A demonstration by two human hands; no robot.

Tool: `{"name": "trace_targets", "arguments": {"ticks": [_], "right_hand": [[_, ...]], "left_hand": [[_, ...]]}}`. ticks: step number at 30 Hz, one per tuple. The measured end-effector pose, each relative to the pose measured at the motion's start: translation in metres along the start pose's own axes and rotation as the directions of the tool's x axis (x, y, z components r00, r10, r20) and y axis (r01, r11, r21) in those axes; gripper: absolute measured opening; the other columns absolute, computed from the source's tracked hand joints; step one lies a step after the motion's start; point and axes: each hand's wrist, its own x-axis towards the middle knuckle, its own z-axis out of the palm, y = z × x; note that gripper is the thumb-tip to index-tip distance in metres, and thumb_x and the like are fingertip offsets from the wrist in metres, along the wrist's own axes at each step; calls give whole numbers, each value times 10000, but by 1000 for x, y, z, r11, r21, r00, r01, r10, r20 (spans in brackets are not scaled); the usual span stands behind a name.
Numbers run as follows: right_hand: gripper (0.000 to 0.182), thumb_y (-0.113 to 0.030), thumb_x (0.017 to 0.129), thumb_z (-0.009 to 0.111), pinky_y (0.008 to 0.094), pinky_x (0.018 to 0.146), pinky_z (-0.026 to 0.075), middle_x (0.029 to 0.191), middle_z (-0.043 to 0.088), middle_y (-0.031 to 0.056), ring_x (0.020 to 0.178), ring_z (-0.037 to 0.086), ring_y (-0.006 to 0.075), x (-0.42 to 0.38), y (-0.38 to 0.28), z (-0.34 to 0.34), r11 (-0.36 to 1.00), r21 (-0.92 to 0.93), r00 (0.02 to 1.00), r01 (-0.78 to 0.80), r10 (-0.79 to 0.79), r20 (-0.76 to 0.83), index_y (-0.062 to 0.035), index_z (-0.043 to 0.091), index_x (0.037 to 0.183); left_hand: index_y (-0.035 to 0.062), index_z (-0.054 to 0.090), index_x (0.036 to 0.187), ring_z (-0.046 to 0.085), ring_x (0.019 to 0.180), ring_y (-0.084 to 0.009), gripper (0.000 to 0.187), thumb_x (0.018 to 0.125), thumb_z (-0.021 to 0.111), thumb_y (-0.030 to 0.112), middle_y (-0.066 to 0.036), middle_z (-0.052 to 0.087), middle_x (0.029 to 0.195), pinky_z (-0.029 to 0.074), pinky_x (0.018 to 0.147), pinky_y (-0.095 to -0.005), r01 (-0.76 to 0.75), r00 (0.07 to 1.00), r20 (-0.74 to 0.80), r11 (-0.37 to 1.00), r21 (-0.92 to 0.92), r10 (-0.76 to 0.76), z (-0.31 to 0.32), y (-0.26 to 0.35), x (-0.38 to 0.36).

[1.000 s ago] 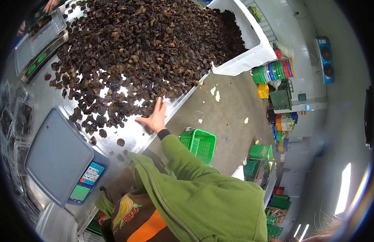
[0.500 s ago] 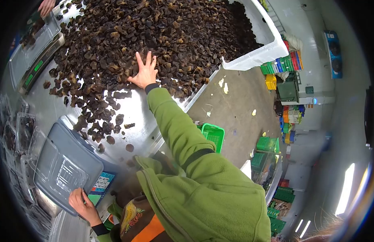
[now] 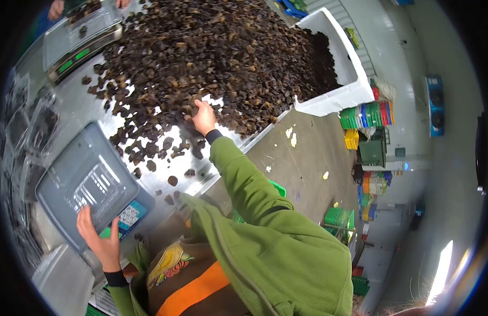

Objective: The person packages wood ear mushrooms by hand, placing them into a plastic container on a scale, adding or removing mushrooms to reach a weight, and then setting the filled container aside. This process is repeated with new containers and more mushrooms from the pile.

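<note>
A wide heap of dark brown, ear-shaped mushrooms [image 3: 202, 58] covers the metal table [image 3: 183, 184], with loose pieces scattered along its near side. My right hand [image 3: 204, 118] is at the near edge of the heap, its fingers curled over some of the mushrooms. On the left stands a grey weighing scale [image 3: 70, 181] with a blue and white keypad [image 3: 131, 215]. My left hand [image 3: 101, 237] lies at the scale's near edge beside the keypad, thumb and fingers apart.
Another person's hand [image 3: 56, 9] is by a second scale [image 3: 83, 52] with green displays. Clear plastic containers [image 3: 41, 126] pile up at far left. A white bin [image 3: 336, 105] lies tipped at the table's far right. Green crates [image 3: 338, 218] stand on the floor.
My right hand has drawn back from the heap toward me, its spread fingers now curled. My left hand has shifted along the scale's edge, fingers spreading. The view has turned slightly.
</note>
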Motion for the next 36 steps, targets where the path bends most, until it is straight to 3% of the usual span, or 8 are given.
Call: {"name": "trace_targets", "arguments": {"ticks": [3, 11, 16, 19, 25, 31, 35, 36], "right_hand": [[487, -116, 591, 846, 447, 821, 520, 1047, 578, 108, 969, 601, 339, -16, -52, -33, 980, -132, 987, 148, -155, -42, -90, 626, 1025], [413, -72, 593, 813, 399, 808, 518, 1062, 570, 101, 978, 582, 328, -65, -251, -57, 674, 373, 754, 638, -645, -124, -84, 627, 962], [436, -103, 597, 803, 426, 779, 528, 1116, 552, 82, 1021, 548, 339, -118, -317, -25, 536, 498, 602, 682, -798, 33, -112, 625, 995], [486, -66, 619, 776, 440, 820, 528, 1175, 526, 118, 1092, 518, 360, -135, -323, -10, 593, 469, 558, 654, -797, 231, -82, 610, 1075], [414, 2, 672, 716, 443, 862, 513, 1222, 538, 157, 1080, 547, 404, -121, -320, -18, 562, 592, 542, 578, -806, 236, -33, 635, 1076], [134, 23, 725, 651, 421, 732, 518, 834, 622, 155, 799, 635, 350, -105, -308, -1, 609, 659, 611, 441, -742, 276, 5, 686, 854], [265, -83, 784, 692, 420, 790, 527, 1087, 604, 143, 890, 629, 331, -106, -311, -16, 696, 645, 751, 315, -598, 278, -37, 669, 1044], [355, -129, 783, 716, 432, 833, 515, 1131, 580, 131, 957, 608, 333, -107, -313, -18, 650, 555, 672, 519, -712, 206, -65, 641, 1123]], "left_hand": [[8, 424, 1410, 423, 1291, -389, 866, 690, 863, 205, -205, 473, 1378, 317, 1087, -477, 49, 993, -108, 999, -20, -51, -11, -2, 3], [41, 237, 1508, 326, 1373, -387, 1236, 552, 928, 408, -220, 292, 1512, 281, 1133, -487, 18, 964, -267, 1000, 16, -13, -26, -4, 28], [49, 142, 1529, 295, 1398, -412, 1380, 484, 911, 520, -228, 246, 1543, 284, 1148, -503, -116, 956, -280, 990, -79, 90, -21, -18, 52], [46, 190, 1518, 335, 1379, -408, 1335, 483, 938, 437, -221, 297, 1516, 318, 1138, -488, -62, 974, -225, 980, -191, 18, -10, -28, 51], [40, 390, 1416, 428, 1314, -381, 1023, 566, 921, 247, -200, 427, 1399, 393, 1090, -453, 89, 973, -185, 968, -236, -135, 2, -31, 45], [46, 442, 1380, 515, 1208, -359, 917, 608, 906, 217, -170, 499, 1322, 443, 1021, -425, 9, 973, -217, 959, -282, -74, 6, -19, 45], [49, 400, 1421, 526, 1186, -352, 960, 620, 904, 210, -165, 508, 1293, 458, 1002, -421, 40, 981, -167, 947, -319, -97, 12, -16, 43], [48, 373, 1441, 527, 1187, -350, 992, 614, 903, 186, -168, 506, 1295, 453, 1009, -418, 56, 976, -178, 934, -354, -126, 14, -14, 43]]}}
